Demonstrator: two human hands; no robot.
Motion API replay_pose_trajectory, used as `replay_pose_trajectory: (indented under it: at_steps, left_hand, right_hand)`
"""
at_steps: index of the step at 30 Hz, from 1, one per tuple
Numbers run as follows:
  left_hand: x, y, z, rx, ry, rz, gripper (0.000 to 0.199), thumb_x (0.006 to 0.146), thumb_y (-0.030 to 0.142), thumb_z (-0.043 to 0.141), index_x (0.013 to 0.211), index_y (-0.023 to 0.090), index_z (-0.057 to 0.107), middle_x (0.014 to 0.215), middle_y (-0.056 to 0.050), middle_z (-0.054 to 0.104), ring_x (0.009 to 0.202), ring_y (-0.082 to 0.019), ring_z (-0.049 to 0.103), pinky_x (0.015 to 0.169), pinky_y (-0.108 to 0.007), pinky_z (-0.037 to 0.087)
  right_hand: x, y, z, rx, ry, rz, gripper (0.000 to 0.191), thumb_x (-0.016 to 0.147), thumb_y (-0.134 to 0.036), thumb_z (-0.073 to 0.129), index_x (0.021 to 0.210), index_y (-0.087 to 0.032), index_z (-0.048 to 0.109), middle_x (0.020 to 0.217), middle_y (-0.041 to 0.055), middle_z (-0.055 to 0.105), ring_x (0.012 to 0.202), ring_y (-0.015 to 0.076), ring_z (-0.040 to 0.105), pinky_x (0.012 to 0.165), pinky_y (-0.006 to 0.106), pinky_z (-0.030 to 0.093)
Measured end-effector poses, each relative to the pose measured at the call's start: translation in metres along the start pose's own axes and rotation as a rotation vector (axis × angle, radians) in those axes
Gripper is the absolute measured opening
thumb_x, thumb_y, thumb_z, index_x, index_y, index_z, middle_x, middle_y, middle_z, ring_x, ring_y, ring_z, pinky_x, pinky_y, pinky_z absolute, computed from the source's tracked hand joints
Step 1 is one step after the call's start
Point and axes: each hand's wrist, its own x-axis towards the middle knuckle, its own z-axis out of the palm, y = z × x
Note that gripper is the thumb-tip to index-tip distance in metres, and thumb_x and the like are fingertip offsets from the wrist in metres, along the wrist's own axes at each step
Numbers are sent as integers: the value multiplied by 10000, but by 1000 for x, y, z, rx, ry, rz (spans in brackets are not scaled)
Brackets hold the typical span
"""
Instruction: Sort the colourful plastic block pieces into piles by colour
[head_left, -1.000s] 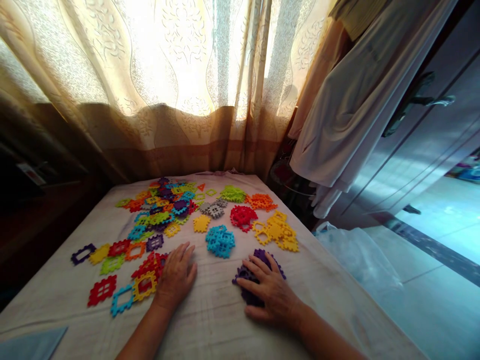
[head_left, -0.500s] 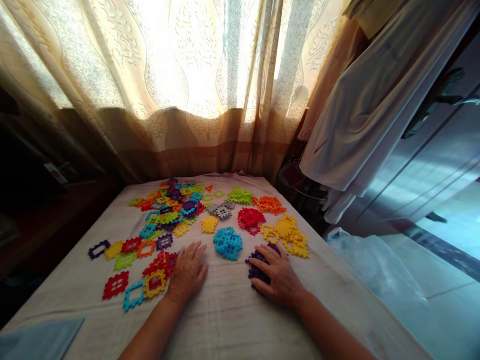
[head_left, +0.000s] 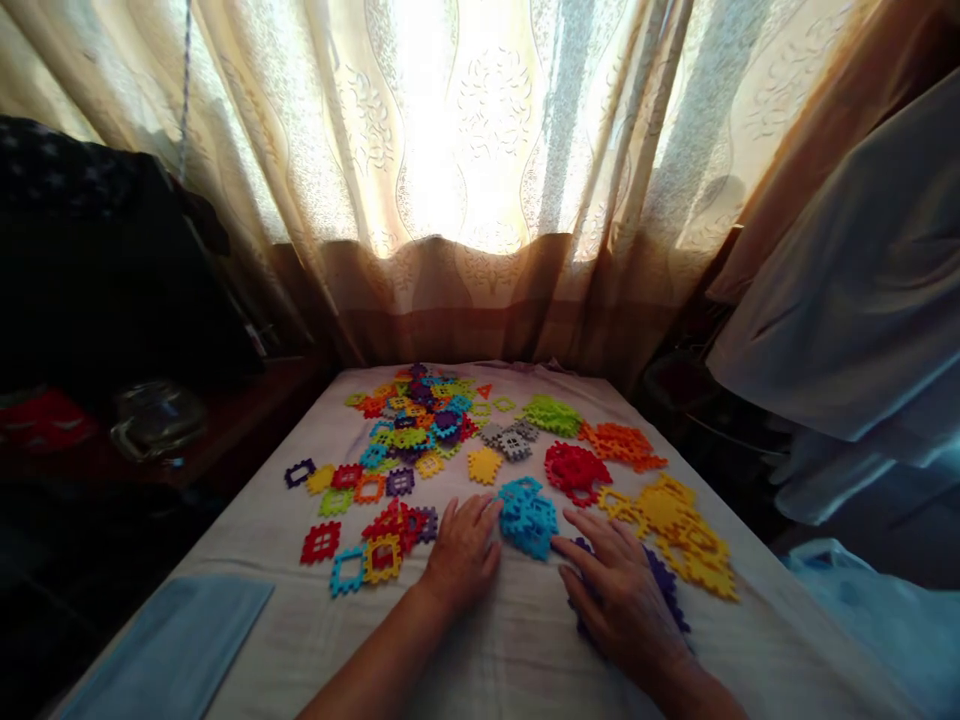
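My left hand [head_left: 463, 555] lies low over the cloth with its fingers stretched out, the fingertips at the left edge of a pile of blue interlocking plastic pieces [head_left: 527, 515]. On that pile's other side, my right hand [head_left: 622, 590] is open, its index fingertip close to the blue edge; whether it touches I cannot tell. Beneath and behind the right hand is a pile of purple pieces [head_left: 666, 588], partly hidden by it. Left of my left hand lie red pieces [head_left: 394, 522], a yellow square frame [head_left: 382, 558] and a blue square frame [head_left: 348, 571].
Beyond my hands are piles of red [head_left: 576, 470], yellow [head_left: 679, 525], orange [head_left: 621, 443], green [head_left: 552, 414] and grey pieces [head_left: 511, 438]. A mixed heap [head_left: 420, 415] spreads at the back left. A light blue flat sheet [head_left: 176, 640] lies front left.
My view has turned left, shifting the scene rightward. My left hand has come up to the blue pile. My right hand has slid leftward across the purple pile, its fingertips now near the blue pieces.
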Motion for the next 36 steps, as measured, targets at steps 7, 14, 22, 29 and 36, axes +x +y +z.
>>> replay_pose_trajectory:
  at_steps: [7, 14, 22, 29, 36]
  left_hand:
    - [-37, -58, -41, 246, -2, -232, 460, 833, 393, 590, 1274, 264, 561, 1386, -109, 541, 1330, -333, 428, 1124, -598, 233]
    - [-60, -79, -45, 266, 73, -239, 390, 863, 328, 547, 1252, 301, 566, 1343, -69, 577, 1285, -269, 477, 1089, -502, 331]
    - [-89, -112, -76, 297, 263, -341, 505, 857, 405, 548, 1316, 197, 526, 1357, -132, 570, 1272, -283, 500, 1090, -490, 338]
    - [-99, -101, -67, 339, 299, -268, 368, 829, 338, 570, 1180, 244, 625, 1356, -103, 573, 1283, -303, 483, 1093, -535, 315]
    - [-74, -99, -63, 366, 247, -164, 194, 843, 271, 539, 975, 251, 680, 1008, -58, 724, 960, -265, 645, 1056, -562, 313]
  right_hand:
    - [22, -60, 29, 200, -21, -28, 285, 873, -221, 520, 1101, -277, 683, 1307, 88, 601, 1223, 280, 538, 1015, 508, 446]
    - [18, -103, 63, 350, -164, 4, 295, 827, -160, 510, 1028, -257, 702, 1222, 93, 651, 1130, 235, 607, 942, 412, 517]
    - [17, -109, 79, 353, -247, 90, 285, 823, -175, 514, 999, -238, 728, 1136, 104, 697, 1051, 253, 647, 902, 436, 520]
    - [22, -107, 88, 441, -163, 206, 272, 848, -196, 486, 939, -233, 741, 1015, 89, 726, 960, 234, 669, 856, 405, 527]
    - [21, -108, 83, 529, -117, 221, 247, 827, -170, 517, 910, -239, 739, 987, 70, 728, 947, 223, 659, 864, 396, 509]
